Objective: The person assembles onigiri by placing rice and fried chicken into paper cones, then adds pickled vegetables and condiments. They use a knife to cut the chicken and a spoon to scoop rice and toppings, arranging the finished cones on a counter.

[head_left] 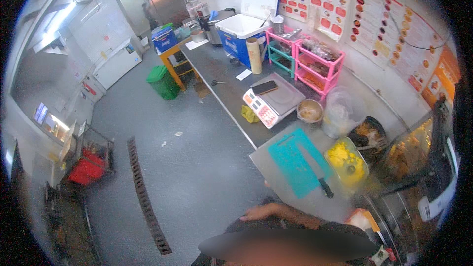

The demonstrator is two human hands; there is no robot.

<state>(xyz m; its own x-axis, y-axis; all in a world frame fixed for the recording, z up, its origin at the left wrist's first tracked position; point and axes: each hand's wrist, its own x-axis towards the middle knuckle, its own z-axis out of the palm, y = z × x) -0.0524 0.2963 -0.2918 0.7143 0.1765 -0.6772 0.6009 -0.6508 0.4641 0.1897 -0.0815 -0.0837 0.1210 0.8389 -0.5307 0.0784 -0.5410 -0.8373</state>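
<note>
My right hand (pixel 261 212) reaches leftward across the bottom, its forearm coming from a dark sleeve at the right. Its fingers look stretched out and lie against dark cloth, with nothing seen in them. My left hand is not clearly visible; a small skin-coloured spot by the counter edge is too blurred to identify. Beyond the hand, a teal cutting board (pixel 294 165) lies on the steel counter (pixel 267 160). A knife (pixel 325 187) with a black handle rests across its right side. Next to it stands a clear tub of yellow and green pieces (pixel 347 162).
Farther along the counter are a weighing scale (pixel 281 99) with a phone (pixel 264 87) on it, a bowl (pixel 310 111), pink racks (pixel 320 66) and an open blue cooler box (pixel 236 44). A dark pan (pixel 367 133) sits at right. A green bin (pixel 162 83) and drain grate (pixel 145 199) mark the floor.
</note>
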